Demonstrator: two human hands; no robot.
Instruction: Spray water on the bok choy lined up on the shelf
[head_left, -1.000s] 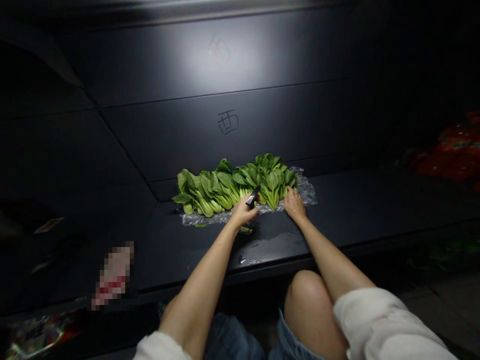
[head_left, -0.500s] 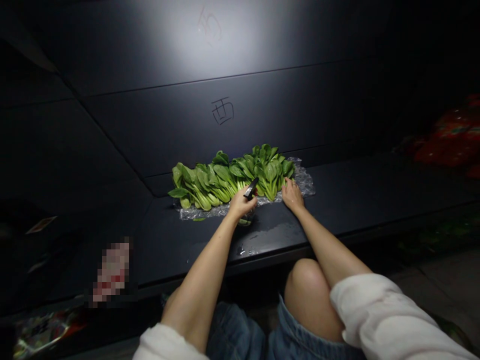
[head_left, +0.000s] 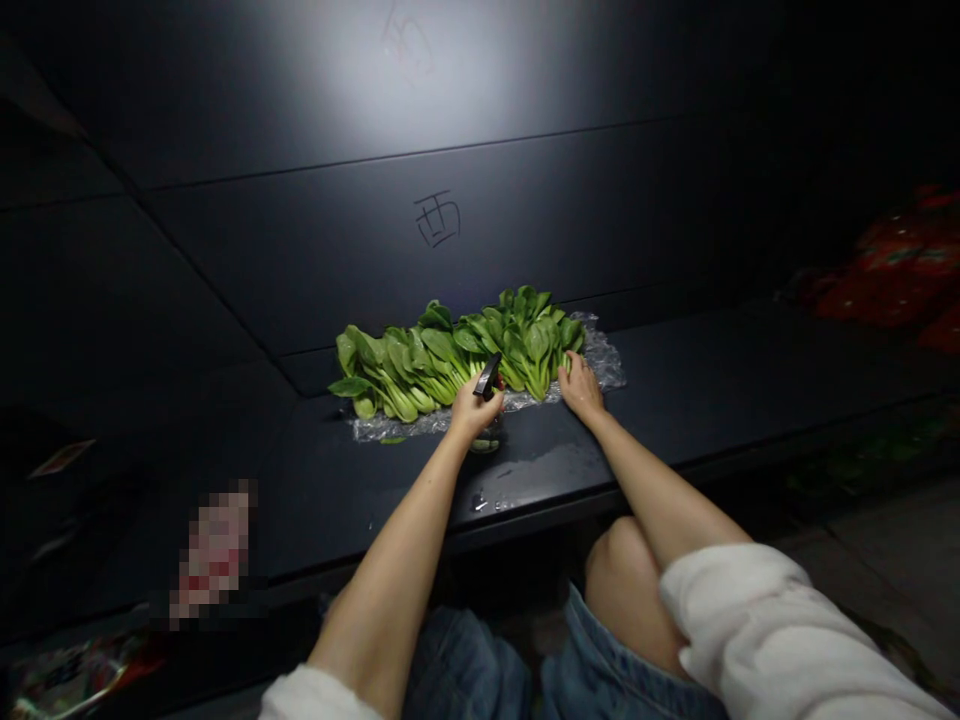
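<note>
Dark counter (head_left: 660, 398), greens (head_left: 427, 352) on plastic wrap (head_left: 602, 357). Gripping a spray bottle (head_left: 489, 376) in left hand (head_left: 472, 408), touching end stems (head_left: 565, 361) with right hand (head_left: 582, 389), can't tell if pinching. Probably mid-misting; next up, needs steady aim.

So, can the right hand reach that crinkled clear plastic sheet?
Probably yes: the right hand is close to the sheet, whose right end lies uncovered by the green leafy vegetables.

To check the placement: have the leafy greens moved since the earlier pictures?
No: the leafy greens show no clear shift against the black writing above.
</note>
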